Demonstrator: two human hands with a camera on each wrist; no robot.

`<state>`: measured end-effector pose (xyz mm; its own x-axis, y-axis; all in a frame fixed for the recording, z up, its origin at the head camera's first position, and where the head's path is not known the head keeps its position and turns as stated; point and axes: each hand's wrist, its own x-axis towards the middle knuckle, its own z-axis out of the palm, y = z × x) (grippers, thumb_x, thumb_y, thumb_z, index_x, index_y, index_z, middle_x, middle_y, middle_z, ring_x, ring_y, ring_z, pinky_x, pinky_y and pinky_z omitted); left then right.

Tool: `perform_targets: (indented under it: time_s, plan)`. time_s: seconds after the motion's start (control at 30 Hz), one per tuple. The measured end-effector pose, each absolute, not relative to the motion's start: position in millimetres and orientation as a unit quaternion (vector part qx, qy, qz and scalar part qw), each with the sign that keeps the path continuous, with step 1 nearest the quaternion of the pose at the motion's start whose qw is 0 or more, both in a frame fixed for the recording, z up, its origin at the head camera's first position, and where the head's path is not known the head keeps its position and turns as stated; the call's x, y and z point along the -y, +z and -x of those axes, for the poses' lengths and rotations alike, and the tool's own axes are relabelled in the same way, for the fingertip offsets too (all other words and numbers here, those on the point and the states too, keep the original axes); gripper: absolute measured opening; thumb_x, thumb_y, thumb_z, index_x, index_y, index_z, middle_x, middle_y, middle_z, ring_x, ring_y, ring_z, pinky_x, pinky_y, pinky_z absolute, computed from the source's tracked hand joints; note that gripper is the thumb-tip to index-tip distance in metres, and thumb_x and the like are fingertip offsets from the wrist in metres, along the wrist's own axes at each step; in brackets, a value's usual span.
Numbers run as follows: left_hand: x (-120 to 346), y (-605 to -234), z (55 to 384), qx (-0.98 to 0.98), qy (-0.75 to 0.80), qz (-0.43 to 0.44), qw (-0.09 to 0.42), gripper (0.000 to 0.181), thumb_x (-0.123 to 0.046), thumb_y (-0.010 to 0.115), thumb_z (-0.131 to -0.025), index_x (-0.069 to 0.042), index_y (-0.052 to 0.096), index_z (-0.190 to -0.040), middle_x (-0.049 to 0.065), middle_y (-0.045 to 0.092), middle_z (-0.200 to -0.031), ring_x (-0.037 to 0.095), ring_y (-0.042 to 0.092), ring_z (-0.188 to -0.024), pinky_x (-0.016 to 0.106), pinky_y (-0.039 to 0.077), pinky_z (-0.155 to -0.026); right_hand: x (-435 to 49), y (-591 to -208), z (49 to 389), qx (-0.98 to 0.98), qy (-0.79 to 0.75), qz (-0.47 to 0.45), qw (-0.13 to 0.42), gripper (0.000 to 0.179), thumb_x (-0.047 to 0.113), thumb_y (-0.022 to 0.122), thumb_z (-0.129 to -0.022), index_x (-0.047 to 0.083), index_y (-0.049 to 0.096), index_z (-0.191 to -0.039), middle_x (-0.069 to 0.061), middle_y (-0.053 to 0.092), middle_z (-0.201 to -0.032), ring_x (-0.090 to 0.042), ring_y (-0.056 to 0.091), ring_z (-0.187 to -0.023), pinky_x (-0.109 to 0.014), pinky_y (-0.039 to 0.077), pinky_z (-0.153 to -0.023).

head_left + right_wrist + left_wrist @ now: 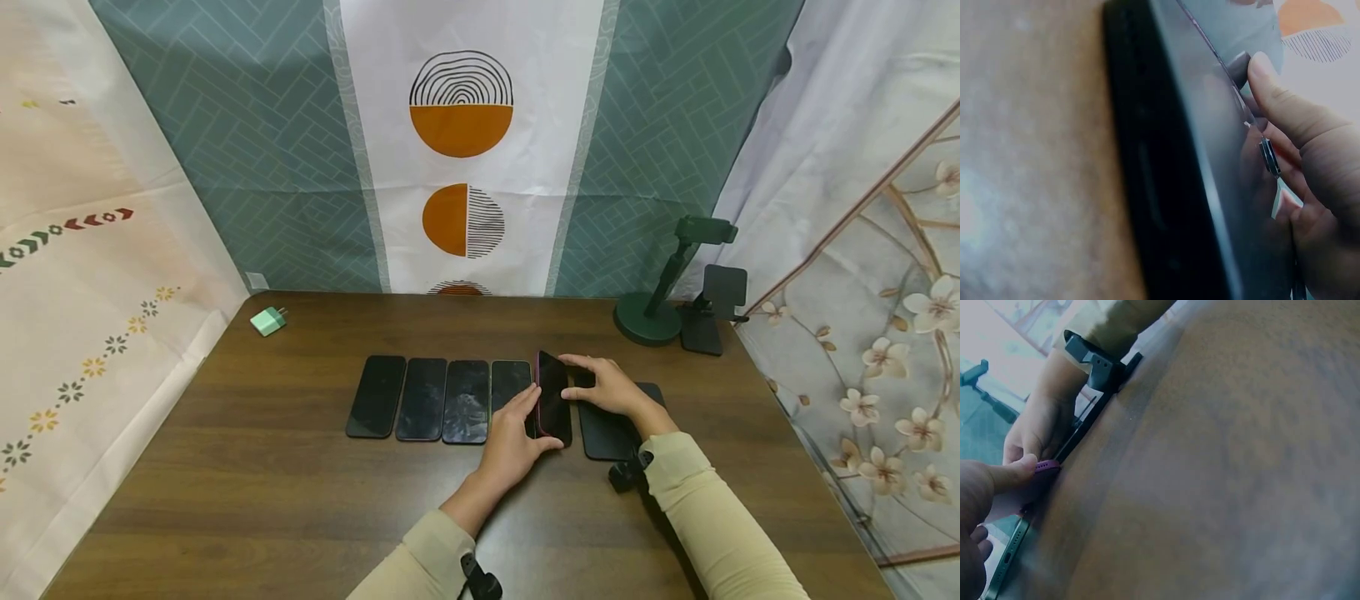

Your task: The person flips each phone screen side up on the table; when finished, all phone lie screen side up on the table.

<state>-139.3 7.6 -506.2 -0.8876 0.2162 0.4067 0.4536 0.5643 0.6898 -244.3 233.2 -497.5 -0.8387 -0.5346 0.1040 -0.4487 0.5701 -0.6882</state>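
Observation:
Both hands hold a dark phone with a pink-purple edge (553,404), its left side tilted up off the table. My left hand (510,446) grips it with fingers along the left edge and the thumb at the near end; the left wrist view shows that thumb (1013,475) on the edge. My right hand (613,387) pinches the far right corner and right side. Left of it lies a green-edged phone (512,379), partly hidden by the left hand. Under the right hand and forearm lies a wider black device (606,433), also partly covered.
Three more dark phones (466,402) continue the row to the left. A pale green charger plug (267,321) lies at the table's far left corner. At the far right stand a dark green folding stand (652,321) and a black stand (703,329). Curtains (300,167) surround the table (262,500).

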Motion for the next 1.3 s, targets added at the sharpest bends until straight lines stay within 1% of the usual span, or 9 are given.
perform_targets:
  time_s: [0.1, 0.2, 0.43, 0.6, 0.77, 1.0, 1.17, 1.3]
  plan:
    - [-7.0, -506.6, 139.3, 0.891, -0.392, 0.18, 0.137, 0.083, -0.031, 0.095, -0.067, 0.004, 0.062, -0.134, 0.015, 0.06, -0.141, 0.028, 0.053, -0.134, 0.047, 0.045, -0.109, -233.7, -495.8, 244.4, -0.885, -0.37, 0.276, 0.064, 0.068, 0.025, 0.08, -0.089, 0.004, 0.052, -0.147, -0.018, 0.053, -0.147, -0.04, 0.048, -0.136, -0.062, 0.038, -0.11]
    - [-8.1, -507.1, 139.5, 0.906, -0.357, 0.175, 0.143, 0.083, -0.037, 0.095, -0.065, 0.004, 0.066, -0.131, 0.015, 0.062, -0.137, 0.027, 0.054, -0.134, 0.048, 0.045, -0.108, -235.3, -493.7, 245.4, -0.886, -0.366, 0.275, 0.068, 0.068, 0.025, 0.08, -0.089, 0.005, 0.052, -0.148, -0.018, 0.054, -0.147, -0.04, 0.047, -0.137, -0.063, 0.037, -0.11]
    - [-12.5, -507.2, 137.8, 0.931, -0.294, 0.163, 0.141, 0.082, -0.046, 0.094, -0.062, 0.001, 0.07, -0.124, 0.015, 0.066, -0.133, 0.026, 0.056, -0.131, 0.044, 0.049, -0.105, -237.5, -492.2, 245.5, -0.883, -0.368, 0.281, 0.079, 0.067, 0.024, 0.079, -0.089, 0.006, 0.053, -0.147, -0.018, 0.053, -0.147, -0.041, 0.047, -0.137, -0.064, 0.037, -0.109]
    - [-14.6, -507.7, 134.8, 0.936, -0.283, 0.169, 0.123, 0.081, -0.047, 0.092, -0.066, 0.002, 0.07, -0.125, 0.016, 0.064, -0.135, 0.027, 0.055, -0.133, 0.045, 0.05, -0.104, -240.1, -493.9, 243.4, -0.885, -0.363, 0.279, 0.083, 0.066, 0.025, 0.079, -0.089, 0.006, 0.053, -0.147, -0.018, 0.053, -0.147, -0.041, 0.046, -0.137, -0.064, 0.037, -0.109]
    - [-15.3, -508.3, 134.3, 0.939, -0.277, 0.174, 0.11, 0.08, -0.048, 0.09, -0.068, 0.002, 0.069, -0.126, 0.017, 0.062, -0.137, 0.027, 0.053, -0.135, 0.043, 0.049, -0.105, -242.0, -495.0, 242.2, -0.886, -0.365, 0.275, 0.083, 0.066, 0.024, 0.08, -0.089, 0.007, 0.053, -0.147, -0.017, 0.053, -0.148, -0.041, 0.046, -0.138, -0.064, 0.037, -0.109]
    - [-13.5, -504.2, 134.5, 0.945, -0.261, 0.175, 0.087, 0.068, -0.048, 0.087, -0.074, 0.0, 0.073, -0.121, 0.017, 0.06, -0.141, 0.028, 0.051, -0.137, 0.043, 0.048, -0.106, -242.3, -495.4, 239.9, -0.889, -0.359, 0.275, 0.069, 0.068, 0.027, 0.079, -0.09, 0.005, 0.051, -0.148, -0.018, 0.052, -0.148, -0.042, 0.045, -0.138, -0.064, 0.037, -0.109]
    - [-15.3, -500.0, 135.9, 0.947, -0.254, 0.181, 0.072, 0.068, -0.052, 0.081, -0.082, -0.005, 0.069, -0.13, 0.013, 0.056, -0.145, 0.028, 0.045, -0.141, 0.044, 0.043, -0.111, -250.5, -491.6, 233.9, -0.899, -0.354, 0.255, 0.04, 0.066, 0.026, 0.077, -0.092, 0.002, 0.051, -0.147, -0.02, 0.053, -0.147, -0.043, 0.046, -0.136, -0.064, 0.037, -0.109]
    - [-21.5, -498.6, 135.6, 0.94, -0.254, 0.22, 0.064, 0.068, -0.053, 0.078, -0.085, -0.008, 0.066, -0.135, 0.01, 0.052, -0.15, 0.028, 0.04, -0.145, 0.044, 0.037, -0.116, -263.6, -489.8, 229.2, -0.908, -0.347, 0.233, 0.031, 0.065, 0.026, 0.077, -0.092, 0.002, 0.051, -0.147, -0.02, 0.054, -0.145, -0.042, 0.048, -0.135, -0.063, 0.038, -0.108]
